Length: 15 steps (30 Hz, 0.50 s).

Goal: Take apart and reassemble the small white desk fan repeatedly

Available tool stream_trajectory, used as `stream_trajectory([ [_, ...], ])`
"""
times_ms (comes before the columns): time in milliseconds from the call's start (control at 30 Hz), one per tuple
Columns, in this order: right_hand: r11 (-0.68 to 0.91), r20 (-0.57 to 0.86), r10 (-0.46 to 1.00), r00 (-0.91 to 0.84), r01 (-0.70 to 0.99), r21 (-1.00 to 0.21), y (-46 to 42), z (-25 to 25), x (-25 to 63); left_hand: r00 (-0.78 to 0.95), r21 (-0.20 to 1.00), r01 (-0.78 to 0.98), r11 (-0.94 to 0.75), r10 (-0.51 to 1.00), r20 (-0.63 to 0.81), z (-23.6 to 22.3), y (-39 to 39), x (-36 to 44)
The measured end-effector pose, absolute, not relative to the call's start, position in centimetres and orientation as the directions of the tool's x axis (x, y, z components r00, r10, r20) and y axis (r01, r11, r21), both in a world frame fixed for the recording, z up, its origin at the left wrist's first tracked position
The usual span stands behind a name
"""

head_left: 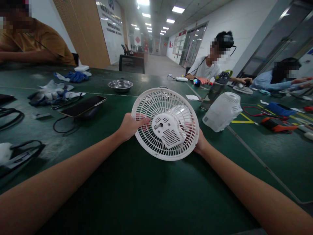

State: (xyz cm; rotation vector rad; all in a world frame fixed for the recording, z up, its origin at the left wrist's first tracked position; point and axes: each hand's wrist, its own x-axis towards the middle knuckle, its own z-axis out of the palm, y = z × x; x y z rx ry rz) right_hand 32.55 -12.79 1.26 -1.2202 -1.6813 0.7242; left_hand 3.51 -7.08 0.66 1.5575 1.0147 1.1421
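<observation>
White fan grille btwn L hand & R hand

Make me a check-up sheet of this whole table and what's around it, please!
Surface: dark green table, pale seam lines, yellow marks on the right.
Job's things: white round fan guard, held up, tilted, with a slotted motor housing at its middle.
Clutter: metal bowl, dark phone and blue-and-white bundle left; white plastic casing and orange-black device right.
Hands: left hand and right hand grip opposite sides of the guard; the right is partly hidden.
Cables: black cables at far left; red lead at right.
Surroundings: people in orange-brown, white and light blue tops.
</observation>
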Motion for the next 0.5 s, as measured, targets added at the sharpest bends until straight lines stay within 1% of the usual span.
stream_trajectory([
  [33,0.31,0.335,0.942,-0.012,0.414,-0.856,-12.3,1.3,33.6,0.224,0.966,0.106,-0.237,0.952,0.209,0.7,-7.1,3.5],
  [67,0.288,0.352,0.935,0.055,0.462,-0.839,-11.8,1.4,34.8,0.212,0.966,0.113,-0.231,0.956,0.204,0.8,-7.1,3.4],
  [100,0.273,0.39,0.914,0.11,0.544,-0.793,-11.4,1.5,36.0,0.197,0.97,0.117,-0.212,0.963,0.187,0.8,-7.0,3.4],
  [167,0.204,0.456,0.876,0.158,0.734,-0.647,-10.9,1.8,38.1,0.145,0.983,0.112,-0.143,0.981,0.126,0.9,-6.8,3.3],
  [233,0.142,0.511,0.844,0.163,0.851,-0.505,-10.5,1.8,39.3,0.082,0.993,0.097,-0.062,0.995,0.054,1.0,-6.6,3.2],
  [300,0.108,0.529,0.835,0.151,0.898,-0.427,-10.4,1.6,39.6,0.024,0.996,0.088,-0.01,1.0,0.008,1.4,-6.3,3.0],
  [367,0.112,0.55,0.825,0.132,0.915,-0.388,-10.3,1.7,39.3,-0.014,0.996,0.091,0.014,1.0,-0.013,1.7,-6.2,2.6],
  [400,0.123,0.582,0.804,0.124,0.922,-0.367,-10.4,2.0,39.2,-0.022,0.996,0.088,0.018,1.0,-0.016,1.9,-6.1,2.5],
  [433,0.131,0.634,0.764,0.123,0.932,-0.339,-10.5,2.3,39.3,-0.024,0.997,0.08,0.019,1.0,-0.017,1.9,-6.1,2.3],
  [500,0.113,0.762,0.631,0.148,0.954,-0.279,-10.7,3.3,40.0,-0.012,0.998,0.056,0.024,1.0,-0.023,2.0,-6.0,2.1],
])
